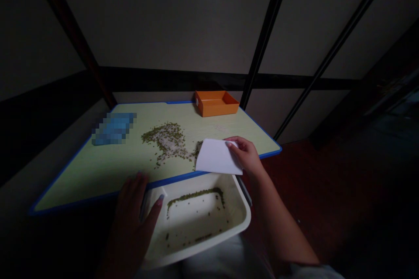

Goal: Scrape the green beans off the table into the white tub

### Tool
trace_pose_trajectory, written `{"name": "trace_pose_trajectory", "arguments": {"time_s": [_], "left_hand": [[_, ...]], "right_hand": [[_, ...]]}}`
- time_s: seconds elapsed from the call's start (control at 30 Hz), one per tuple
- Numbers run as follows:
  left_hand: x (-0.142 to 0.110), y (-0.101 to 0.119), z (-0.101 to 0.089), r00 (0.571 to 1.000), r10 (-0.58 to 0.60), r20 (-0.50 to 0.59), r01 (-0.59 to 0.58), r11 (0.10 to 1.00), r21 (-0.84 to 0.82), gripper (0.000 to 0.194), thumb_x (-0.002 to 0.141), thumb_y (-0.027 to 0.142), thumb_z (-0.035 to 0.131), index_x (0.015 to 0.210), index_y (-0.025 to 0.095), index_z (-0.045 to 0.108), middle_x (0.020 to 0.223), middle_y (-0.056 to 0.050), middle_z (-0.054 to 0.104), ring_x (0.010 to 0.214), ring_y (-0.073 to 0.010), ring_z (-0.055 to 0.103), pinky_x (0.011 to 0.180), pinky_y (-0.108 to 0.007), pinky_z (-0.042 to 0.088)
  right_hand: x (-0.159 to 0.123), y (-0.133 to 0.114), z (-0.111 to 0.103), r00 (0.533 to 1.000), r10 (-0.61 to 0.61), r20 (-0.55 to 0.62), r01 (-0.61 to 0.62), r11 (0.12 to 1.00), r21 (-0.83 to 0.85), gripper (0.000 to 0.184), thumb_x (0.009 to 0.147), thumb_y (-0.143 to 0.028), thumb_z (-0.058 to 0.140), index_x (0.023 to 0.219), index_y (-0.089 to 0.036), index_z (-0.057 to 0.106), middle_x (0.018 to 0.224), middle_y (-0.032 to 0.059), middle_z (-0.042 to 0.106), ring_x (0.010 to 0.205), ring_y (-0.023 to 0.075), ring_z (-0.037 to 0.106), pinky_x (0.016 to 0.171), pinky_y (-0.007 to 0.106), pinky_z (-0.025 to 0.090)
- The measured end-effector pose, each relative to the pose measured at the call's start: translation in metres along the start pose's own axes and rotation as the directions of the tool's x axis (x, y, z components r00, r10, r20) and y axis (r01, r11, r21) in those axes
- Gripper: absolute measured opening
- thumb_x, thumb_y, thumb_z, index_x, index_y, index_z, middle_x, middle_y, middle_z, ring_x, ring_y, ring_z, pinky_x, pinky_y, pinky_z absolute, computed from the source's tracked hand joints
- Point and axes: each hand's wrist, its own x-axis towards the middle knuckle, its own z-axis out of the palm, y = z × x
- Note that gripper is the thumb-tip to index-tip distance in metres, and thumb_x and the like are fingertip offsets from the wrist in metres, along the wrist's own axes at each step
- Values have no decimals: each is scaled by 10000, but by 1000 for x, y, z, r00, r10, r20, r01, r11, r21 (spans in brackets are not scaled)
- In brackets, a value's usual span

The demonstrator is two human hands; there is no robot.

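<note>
My right hand pinches a white card along its right edge, holding it low over the table's front edge. Small green grains, like mung beans, lie at the card's left edge. To the left spreads a loose pile of these green grains mixed with whitish ones. Under the table edge, a white plastic basin is held against it, with green grains along its inner far side and scattered on its floor. My left hand grips the basin's left rim, thumb on the inner side; its other fingers are dark and partly hidden.
The pale green table has a blue rim. At its back right stands an orange open box. A blurred-out blue item lies at the left. Some pale grains sit in front of the box. A panelled wall rises behind.
</note>
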Motion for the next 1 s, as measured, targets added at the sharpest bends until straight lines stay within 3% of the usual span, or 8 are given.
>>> {"name": "trace_pose_trajectory", "arguments": {"time_s": [0.37, 0.77, 1.0], "left_hand": [[0, 1, 0, 1000, -9, 5, 9, 1000, -15, 590, 919, 454, 416, 1443, 188, 377, 1494, -146, 422, 1427, -298, 303, 1154, -554, 287], [-1, 3, 0, 999, -31, 7, 31, 999, -21, 579, 916, 455, 418, 1449, 235, 362, 1505, -112, 407, 1432, -289, 295, 1170, -544, 255], [-3, 6, 0, 999, -42, 9, 42, 998, -36, 581, 920, 444, 421, 1465, 271, 321, 1520, -94, 389, 1437, -276, 286, 1169, -547, 256]], "right_hand": [[1, 3, 0, 1000, -7, 0, 7, 1000, -22, 332, 721, -464, 695, 884, -175, 713, 809, 45, 702, 678, 159, 572, 594, 261, 405], [0, 1, 0, 999, -1, 34, 3, 999, -50, 298, 739, -436, 680, 885, -177, 704, 798, 42, 693, 676, 155, 564, 596, 257, 399], [-7, -4, 0, 999, -15, -43, 11, 995, -95, 284, 734, -416, 669, 881, -175, 705, 832, 55, 694, 707, 171, 566, 600, 265, 396]]}}
